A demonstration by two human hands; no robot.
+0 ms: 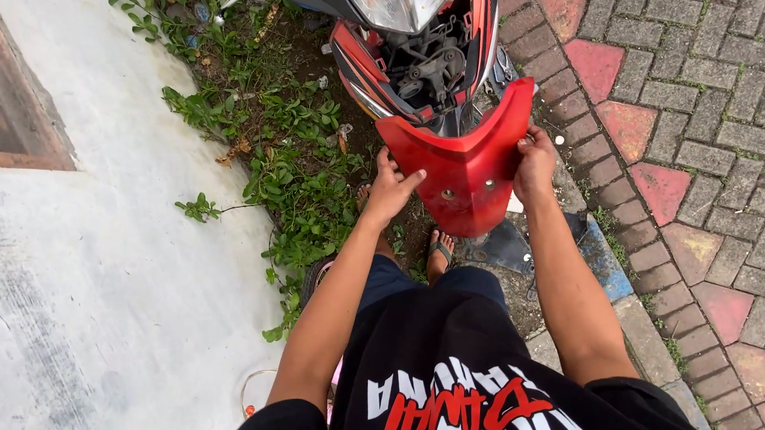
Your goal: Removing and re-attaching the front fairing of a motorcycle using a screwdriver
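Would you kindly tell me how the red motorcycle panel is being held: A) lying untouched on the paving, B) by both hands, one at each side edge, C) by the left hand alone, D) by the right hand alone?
B: the left hand and the right hand each grip a side edge of the red panel, raised before the motorcycle.

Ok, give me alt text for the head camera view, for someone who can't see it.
Both hands, left hand and right hand, grip a red motorcycle front panel by its sides, before a motorcycle with exposed parts. Weeds grow left, brick paving lies right.

Glossy red plastic panel (468, 170); rough brick paving (705, 133).
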